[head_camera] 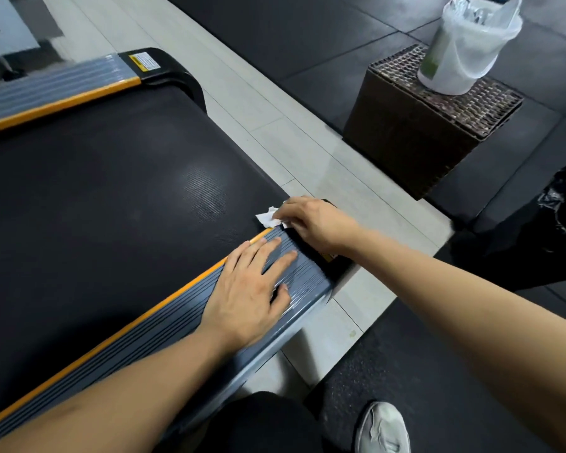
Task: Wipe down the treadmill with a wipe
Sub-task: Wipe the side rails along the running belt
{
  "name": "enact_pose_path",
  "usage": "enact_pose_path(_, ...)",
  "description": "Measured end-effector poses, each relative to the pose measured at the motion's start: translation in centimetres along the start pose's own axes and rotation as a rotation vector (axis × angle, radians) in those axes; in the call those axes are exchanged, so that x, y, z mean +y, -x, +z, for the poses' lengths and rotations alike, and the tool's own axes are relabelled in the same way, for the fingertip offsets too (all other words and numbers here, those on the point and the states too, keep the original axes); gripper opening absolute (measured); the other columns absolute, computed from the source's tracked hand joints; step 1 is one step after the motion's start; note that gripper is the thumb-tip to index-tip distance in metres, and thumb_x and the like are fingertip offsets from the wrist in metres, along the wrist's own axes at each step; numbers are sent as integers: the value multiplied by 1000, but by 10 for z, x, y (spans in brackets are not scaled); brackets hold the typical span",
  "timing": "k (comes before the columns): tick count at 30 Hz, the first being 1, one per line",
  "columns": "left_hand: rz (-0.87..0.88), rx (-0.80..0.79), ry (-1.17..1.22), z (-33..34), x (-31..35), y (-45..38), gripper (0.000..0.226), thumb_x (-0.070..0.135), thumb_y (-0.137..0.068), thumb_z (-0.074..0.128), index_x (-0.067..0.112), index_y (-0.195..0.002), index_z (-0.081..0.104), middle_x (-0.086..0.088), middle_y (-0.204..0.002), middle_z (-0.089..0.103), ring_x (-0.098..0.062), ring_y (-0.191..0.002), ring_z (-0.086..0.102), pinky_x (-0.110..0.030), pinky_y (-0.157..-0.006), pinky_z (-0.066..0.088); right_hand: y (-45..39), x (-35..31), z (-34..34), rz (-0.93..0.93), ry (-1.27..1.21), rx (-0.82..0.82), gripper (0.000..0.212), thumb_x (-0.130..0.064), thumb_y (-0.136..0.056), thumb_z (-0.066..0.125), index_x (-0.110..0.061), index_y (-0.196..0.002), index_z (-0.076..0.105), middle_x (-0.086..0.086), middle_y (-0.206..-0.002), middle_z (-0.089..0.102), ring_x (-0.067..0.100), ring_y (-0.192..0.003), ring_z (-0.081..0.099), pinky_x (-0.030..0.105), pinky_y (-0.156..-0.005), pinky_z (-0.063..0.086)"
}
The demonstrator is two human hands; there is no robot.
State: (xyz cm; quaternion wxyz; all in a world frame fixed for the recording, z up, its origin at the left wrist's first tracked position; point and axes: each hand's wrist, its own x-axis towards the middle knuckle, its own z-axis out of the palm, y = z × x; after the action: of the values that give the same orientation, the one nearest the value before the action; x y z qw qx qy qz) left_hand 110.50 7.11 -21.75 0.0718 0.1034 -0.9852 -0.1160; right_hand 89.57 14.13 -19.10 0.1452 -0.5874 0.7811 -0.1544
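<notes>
Head view, the only one. Nearest the camera, at 6 o'clock: the person's dark-clad knee [262, 420] and a pale shoe [384, 428] on the black rubber floor mat [438, 387]. Both bare forearms reach up-frame from the bottom edge.

The left hand [252, 289] lies flat, fingers straight and spread, pressing on the grey ribbed side rail [164, 325] of the treadmill, near the rail's far end. It holds nothing and looks like a brace.

The right hand [311, 222], at about 1 o'clock from the left hand and just beside it, has fingers curled, pinching the white wipe [268, 217]. The wipe sits at the rear corner where the rail's orange edge strip meets the black belt [111, 191], partly bunched under the fingers.

Progress, as a judgement: wiping is under way at the near rail's end cap. No wet streaks show, so which parts are already done cannot be told. The belt and the far rail [46, 83] at 10 o'clock look untouched, likely still to do. Console not in frame.

At 1 o'clock, well apart, a wicker box [415, 135] carries a tub in a plastic bag [464, 47].
</notes>
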Motion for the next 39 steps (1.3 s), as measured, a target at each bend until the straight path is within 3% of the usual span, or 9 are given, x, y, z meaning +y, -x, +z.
enact_pose_path(3,0,-3,13,0,-1,-1,51,36,-97,45,25,-145,52,-4,-152,47,-25,-141,40,-45,-122,26,1,25,-2,88,11,91,23,-8,-98,52,-9,-114,69,9,-115,67,28,-107,60,23,-85,36)
enact_pose_path(7,-8,1,29,2,-1,-3,52,36,-95,46,24,-144,54,-5,-150,48,-25,-140,41,-46,-120,29,5,55,3,278,-7,190,24,-11,-100,48,-11,-114,67,10,-113,66,32,-107,59,39,-92,45)
enact_pose_path(14,-3,42,10,5,1,-4,51,32,-91,49,21,-140,60,-7,-146,52,-27,-135,48,-41,-122,27,21,15,8,-143,-77,39,38,0,-90,56,-7,-125,69,9,-131,66,18,-125,53,16,-108,31)
enact_pose_path(20,-5,50,0,7,2,-5,52,28,-89,54,19,-140,61,-7,-146,54,-30,-132,50,-43,-117,33,21,44,4,168,-110,202,49,3,-93,47,-17,-134,65,8,-150,52,26,-139,47,25,-113,32)
enact_pose_path(23,-5,38,-6,8,1,-6,52,29,-89,53,19,-140,61,-8,-146,53,-31,-132,51,-44,-117,33,37,29,13,77,-129,190,52,-3,-89,44,-11,-139,60,15,-150,51,27,-143,43,18,-116,19)
enact_pose_path(27,-15,27,-23,9,1,-6,53,31,-91,51,21,-142,58,-7,-149,51,-30,-136,49,-43,-120,30,62,20,27,-58,-152,154,51,-21,-92,40,-12,-136,63,12,-146,56,21,-139,46,18,-120,22)
enact_pose_path(31,-32,29,0,11,-1,-5,52,32,-92,49,21,-142,59,-6,-149,52,-30,-137,48,-45,-119,31,53,44,18,312,-193,352,48,-11,-93,42,-19,-134,65,4,-145,58,21,-137,50,31,-116,35)
enact_pose_path(36,-37,28,37,9,1,-5,52,32,-90,49,20,-140,61,-2,-148,52,-26,-136,48,-40,-120,29,79,5,45,-27,-157,287,44,-24,-93,44,-10,-126,70,11,-133,65,26,-126,58,30,-111,38)
enact_pose_path(39,-112,64,70,6,11,-12,47,32,-86,49,23,-129,64,2,-138,55,-23,-127,50,-31,-113,28,77,29,43,104,-153,395,45,-17,-91,48,-14,-131,67,5,-139,63,24,-132,55,36,-112,40)
